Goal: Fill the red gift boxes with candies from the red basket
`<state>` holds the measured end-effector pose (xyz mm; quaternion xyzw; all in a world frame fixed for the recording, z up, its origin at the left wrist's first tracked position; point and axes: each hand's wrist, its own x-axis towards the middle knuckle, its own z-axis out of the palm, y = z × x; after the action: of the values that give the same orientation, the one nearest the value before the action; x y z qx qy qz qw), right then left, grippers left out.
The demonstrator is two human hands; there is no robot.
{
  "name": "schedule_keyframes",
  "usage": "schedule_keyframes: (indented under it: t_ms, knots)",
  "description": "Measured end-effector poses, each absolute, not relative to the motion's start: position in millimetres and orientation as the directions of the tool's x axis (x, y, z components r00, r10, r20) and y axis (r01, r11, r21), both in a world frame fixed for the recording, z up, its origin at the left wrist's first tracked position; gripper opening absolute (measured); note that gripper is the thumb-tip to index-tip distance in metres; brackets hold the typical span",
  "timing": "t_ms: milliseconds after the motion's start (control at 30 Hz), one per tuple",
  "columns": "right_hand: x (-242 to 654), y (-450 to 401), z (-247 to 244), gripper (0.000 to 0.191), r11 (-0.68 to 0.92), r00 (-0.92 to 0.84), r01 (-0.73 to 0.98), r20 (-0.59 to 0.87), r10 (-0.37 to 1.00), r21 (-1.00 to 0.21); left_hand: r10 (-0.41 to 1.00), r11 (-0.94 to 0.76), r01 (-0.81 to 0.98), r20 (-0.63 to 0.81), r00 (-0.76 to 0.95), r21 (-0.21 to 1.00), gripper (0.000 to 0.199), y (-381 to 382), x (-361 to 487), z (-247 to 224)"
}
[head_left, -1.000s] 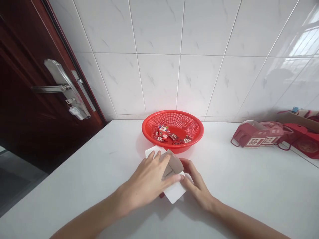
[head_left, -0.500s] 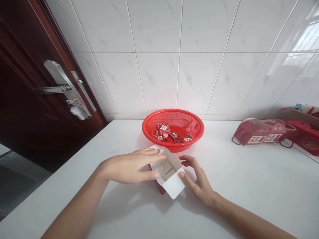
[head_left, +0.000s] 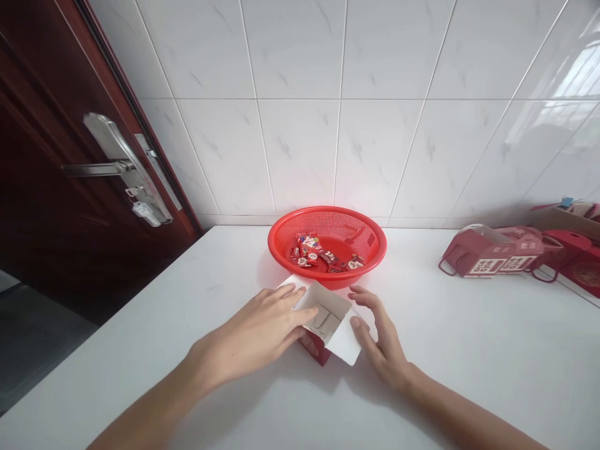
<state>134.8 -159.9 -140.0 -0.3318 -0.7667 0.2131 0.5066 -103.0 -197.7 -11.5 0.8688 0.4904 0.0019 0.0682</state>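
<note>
A small carton, red outside and grey-white inside, stands on the white table with its top open. Its interlocked bottom flaps show inside, and a white flap folds outward toward me. My left hand rests at the carton's left side, fingers stretched out and the index finger reaching over the opening. On the right, my right hand is open and curved, its thumb close to the white flap; whether it touches is unclear. Just behind the carton is a red plastic basket containing several red-wrapped candies.
Folded red gift boxes with cord handles lie at the back right, beside more red packaging. A tiled wall bounds the table at the back. To the left is a dark red door with a metal handle.
The carton has shifted to the right and turned somewhat. My left hand has come rightward and lower against it, while my right hand has moved slightly right.
</note>
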Motion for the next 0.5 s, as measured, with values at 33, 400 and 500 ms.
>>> schedule_keyframes:
  t_ms: [33,400,500]
  knots:
    - [136.3,-157.9,-139.6,0.026,0.713,-0.252,0.301,0.668,0.7,-0.633,0.858,-0.505,0.859,-0.058,0.51,0.087,0.04,-199.9,-97.2,-14.2]
    - [151.8,-142.7,-124.7,0.016,0.766,-0.219,0.288,0.74,0.636,-0.574,0.889,-0.387,0.896,-0.17,0.425,0.219,0.068,-222.8,-74.8,-18.2]
    - [156.3,-123.0,-97.9,0.015,0.804,-0.174,0.298,0.799,0.576,-0.515,0.892,-0.393,0.88,-0.122,0.435,0.265,0.071,-223.3,-80.3,-11.3]
